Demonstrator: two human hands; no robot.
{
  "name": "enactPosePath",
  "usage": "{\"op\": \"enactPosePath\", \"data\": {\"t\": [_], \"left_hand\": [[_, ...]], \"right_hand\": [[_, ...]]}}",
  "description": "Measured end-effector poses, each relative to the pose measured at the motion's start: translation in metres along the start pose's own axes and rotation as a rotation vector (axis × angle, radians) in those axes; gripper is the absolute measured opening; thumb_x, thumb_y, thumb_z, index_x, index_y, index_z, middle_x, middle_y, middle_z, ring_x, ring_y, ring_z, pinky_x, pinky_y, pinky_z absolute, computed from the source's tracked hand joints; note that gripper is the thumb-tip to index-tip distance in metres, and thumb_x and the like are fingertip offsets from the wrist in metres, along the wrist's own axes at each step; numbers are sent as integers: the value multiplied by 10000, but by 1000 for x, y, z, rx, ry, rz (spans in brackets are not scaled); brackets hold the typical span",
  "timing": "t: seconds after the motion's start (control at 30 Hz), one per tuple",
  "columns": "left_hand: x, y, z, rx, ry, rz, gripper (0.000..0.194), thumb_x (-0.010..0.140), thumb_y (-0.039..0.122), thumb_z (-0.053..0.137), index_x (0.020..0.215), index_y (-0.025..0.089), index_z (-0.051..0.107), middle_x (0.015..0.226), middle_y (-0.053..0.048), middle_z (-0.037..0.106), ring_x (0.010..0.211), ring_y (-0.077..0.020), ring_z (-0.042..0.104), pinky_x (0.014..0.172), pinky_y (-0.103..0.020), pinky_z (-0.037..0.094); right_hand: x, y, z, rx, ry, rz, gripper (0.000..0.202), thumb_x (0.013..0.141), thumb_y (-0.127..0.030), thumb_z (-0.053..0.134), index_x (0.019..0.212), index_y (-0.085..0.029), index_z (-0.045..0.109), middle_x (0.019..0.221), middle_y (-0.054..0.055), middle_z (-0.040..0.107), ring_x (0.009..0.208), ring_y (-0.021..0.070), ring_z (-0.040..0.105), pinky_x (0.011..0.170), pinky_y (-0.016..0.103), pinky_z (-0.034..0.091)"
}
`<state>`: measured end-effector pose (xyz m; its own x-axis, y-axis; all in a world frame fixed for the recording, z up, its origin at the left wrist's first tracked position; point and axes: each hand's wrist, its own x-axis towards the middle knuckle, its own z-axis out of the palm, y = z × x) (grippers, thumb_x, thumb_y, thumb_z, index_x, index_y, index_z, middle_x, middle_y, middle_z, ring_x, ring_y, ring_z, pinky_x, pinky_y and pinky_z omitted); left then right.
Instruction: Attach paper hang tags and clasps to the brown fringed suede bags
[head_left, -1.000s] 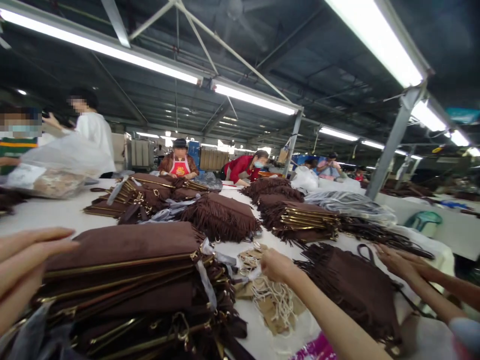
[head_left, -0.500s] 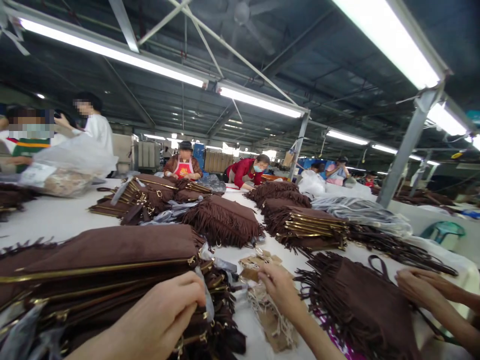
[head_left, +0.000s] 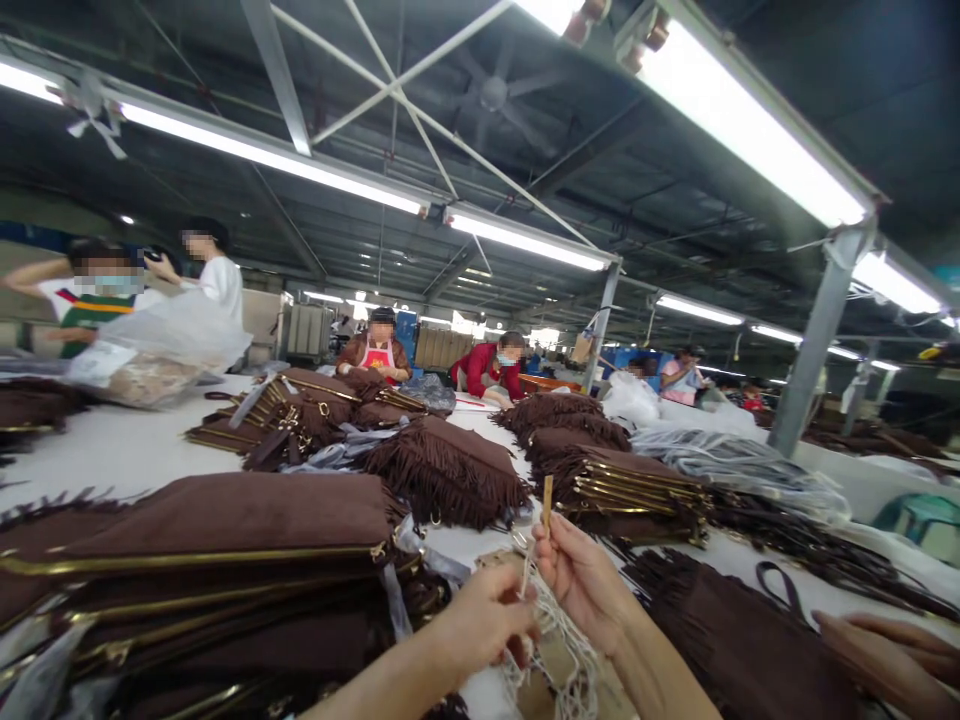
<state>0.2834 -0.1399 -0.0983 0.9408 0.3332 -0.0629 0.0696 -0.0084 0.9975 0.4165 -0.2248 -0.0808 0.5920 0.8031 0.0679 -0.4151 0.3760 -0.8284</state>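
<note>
Tan tag [head_left: 548, 502] is pinched in closed right fingers [head_left: 545, 562]; curled left fingers [head_left: 516, 616] pinch white string [head_left: 526, 572].

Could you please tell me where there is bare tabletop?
At left, the white table lies bare between the plastic bag and near stack; a narrow strip parts the middle pile from the pile at its right. It's crowded around the left hand and right hand, among tags and cords.
</note>
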Motion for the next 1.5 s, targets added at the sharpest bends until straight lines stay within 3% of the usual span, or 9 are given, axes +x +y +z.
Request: {"op": "enactPosePath", "data": {"t": [0.2,0.33,0.47,0.57,0.7,0.9,1.1,1.37,1.5], "left_hand": [[-12,1,-23,30,88,30,235,754,349,467,763,138,571,609,-19,633,361,-62,426,370,-191,166],[-40,31,-46,307,29,156,163,759,229,481,893,160,545,585,31,628,363,-73,449,378,-172,261],[-55,76,-58,610,-115,196,43,775,191,529,788,195,488,522,66,570,386,-85,461,400,-172,316],[-50,103,-62,807,-222,266,115,798,216,565,694,174,542,512,59,536,451,-89,498,458,-178,350],[-43,120,-68,949,-167,316,144,745,93,522,617,153,552,531,56,539,504,-71,491,499,-167,333],[-35,106,-98,675,-198,100,117,767,264,535,714,164,563,541,49,566,425,-66,394,423,-182,281],[-27,86,-119,650,-150,32,179,700,148,457,849,172,554,641,40,605,451,-86,463,438,-189,328],[-38,88,-108,893,219,327,335,586,-11,405,805,157,595,687,41,528,582,-93,461,524,-191,331],[-42,84,-100,1032,186,445,160,709,89,555,828,165,632,793,12,617,661,-109,526,597,-198,363]], "right_hand": [[-17,-13,-21,41,-46,28,304,596,-213,913,724,-147,645,602,-33,671,444,67,605,447,145,534],[-38,-10,-26,-148,-218,82,431,780,-521,735,611,-135,650,844,82,732,778,164,701,690,234,569],[-44,-3,7,-244,-213,-9,386,770,-523,746,892,-158,730,1226,101,664,1138,212,606,913,255,507],[-44,6,48,-67,-388,53,479,781,-473,755,1160,-206,636,1194,105,671,965,185,664,673,234,551],[-38,18,81,-26,-432,137,496,709,-362,842,1101,-165,611,976,90,713,739,122,671,518,141,484],[-16,38,73,-166,-300,84,430,599,-434,883,796,-138,641,597,-57,562,419,6,363,366,117,287],[2,52,60,-425,-299,-32,406,701,-522,771,718,-144,623,488,-80,457,431,43,379,433,167,318],[12,62,58,-393,-249,-45,494,705,-635,714,700,-170,545,451,-90,444,378,37,323,403,174,237],[10,64,61,-383,-267,-54,472,747,-616,690,704,-173,534,455,-99,408,390,37,295,412,178,222]]}}
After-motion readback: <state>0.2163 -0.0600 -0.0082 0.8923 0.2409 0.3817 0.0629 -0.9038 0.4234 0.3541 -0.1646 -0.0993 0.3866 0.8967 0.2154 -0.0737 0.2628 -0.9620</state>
